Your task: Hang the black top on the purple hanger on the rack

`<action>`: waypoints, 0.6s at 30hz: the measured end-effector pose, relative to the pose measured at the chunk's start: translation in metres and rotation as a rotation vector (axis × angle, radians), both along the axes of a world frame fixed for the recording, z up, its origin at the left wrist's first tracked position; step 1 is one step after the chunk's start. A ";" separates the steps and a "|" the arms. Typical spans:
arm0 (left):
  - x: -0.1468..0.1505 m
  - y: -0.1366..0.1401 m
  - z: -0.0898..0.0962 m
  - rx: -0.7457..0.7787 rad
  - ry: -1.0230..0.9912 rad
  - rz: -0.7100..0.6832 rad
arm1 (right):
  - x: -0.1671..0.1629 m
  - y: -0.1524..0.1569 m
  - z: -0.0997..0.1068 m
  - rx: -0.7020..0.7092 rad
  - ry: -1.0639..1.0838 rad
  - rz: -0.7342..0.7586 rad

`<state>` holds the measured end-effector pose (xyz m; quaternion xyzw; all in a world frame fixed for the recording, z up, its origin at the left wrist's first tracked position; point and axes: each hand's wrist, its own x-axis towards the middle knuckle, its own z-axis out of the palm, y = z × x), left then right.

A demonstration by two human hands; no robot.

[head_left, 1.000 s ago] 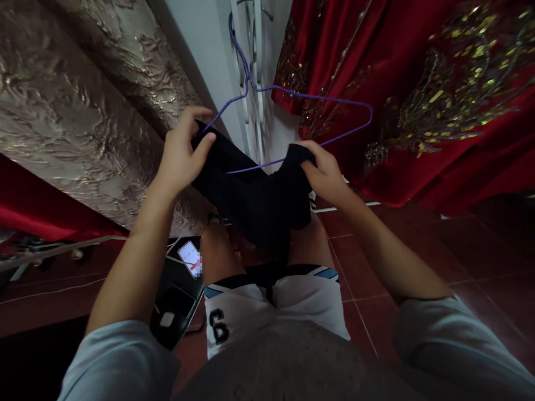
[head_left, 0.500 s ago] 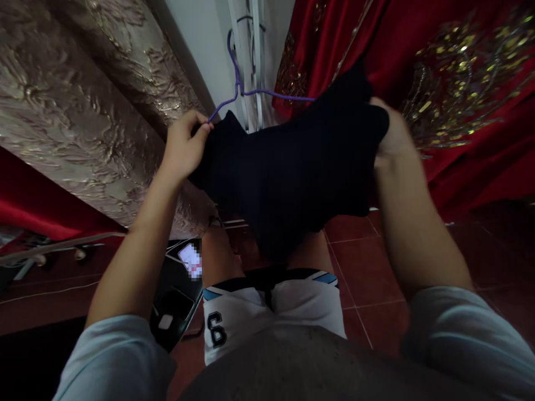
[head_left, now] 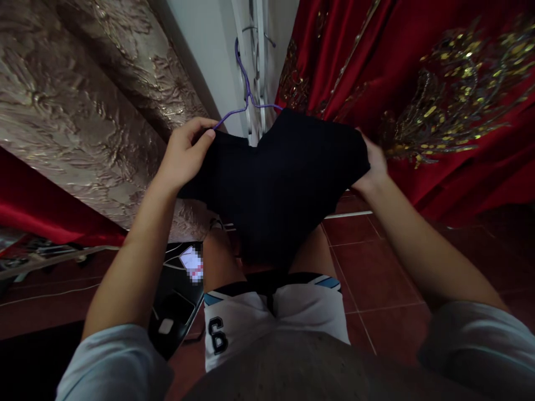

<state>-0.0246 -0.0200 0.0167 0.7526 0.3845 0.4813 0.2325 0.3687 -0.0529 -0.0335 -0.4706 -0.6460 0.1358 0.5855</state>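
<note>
A dark, nearly black top (head_left: 284, 172) hangs on a purple wire hanger (head_left: 249, 94), its hook pointing up and away from me. My left hand (head_left: 188, 150) pinches the left arm of the hanger together with the cloth at that shoulder, thumb on top. On the other side, my right hand (head_left: 374, 164) holds the right shoulder edge of the top; most of its fingers are behind the fabric. The hanger's right arm disappears under the cloth near the neckline. The lower part of the top droops over my knees.
White metal poles (head_left: 257, 67) stand just behind the hanger. An embossed beige fabric (head_left: 104, 128) hangs at left, a red sequined cloth (head_left: 418, 83) at right. Low on the left, a phone with a lit screen (head_left: 192, 263) lies on a black surface (head_left: 184, 289). The floor (head_left: 376, 273) is red tile.
My right hand has come down and inward, drawing the top's right shoulder lower and covering more of the hanger's right arm. The left hand keeps its pinch, shifting slightly down.
</note>
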 end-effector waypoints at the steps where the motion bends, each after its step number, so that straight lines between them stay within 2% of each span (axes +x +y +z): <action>1: 0.001 0.001 0.000 -0.021 -0.032 0.011 | 0.008 -0.001 0.004 -0.053 0.094 0.139; 4: 0.010 0.013 0.000 -0.041 -0.109 0.046 | 0.021 -0.006 0.030 -0.244 0.539 0.609; 5: 0.015 0.019 0.000 -0.035 -0.119 0.060 | 0.019 -0.008 0.040 -0.270 0.654 0.679; 7: 0.024 0.031 -0.001 -0.031 -0.114 0.070 | 0.008 -0.012 0.061 -0.264 0.701 0.646; 10: 0.031 0.040 -0.001 -0.037 -0.108 0.013 | -0.015 -0.020 0.077 -0.304 0.510 0.556; 12: 0.030 0.032 -0.001 0.004 -0.104 -0.050 | -0.029 -0.026 0.073 -0.409 0.313 0.642; 14: 0.028 0.012 0.001 0.075 -0.069 -0.108 | -0.040 -0.031 0.058 -0.476 0.091 0.745; 15: 0.027 -0.001 0.003 0.103 -0.033 -0.151 | -0.045 -0.032 0.047 -0.462 -0.026 0.740; 18: 0.031 -0.040 0.013 0.091 0.129 -0.364 | -0.066 -0.030 0.007 -0.267 -0.396 0.526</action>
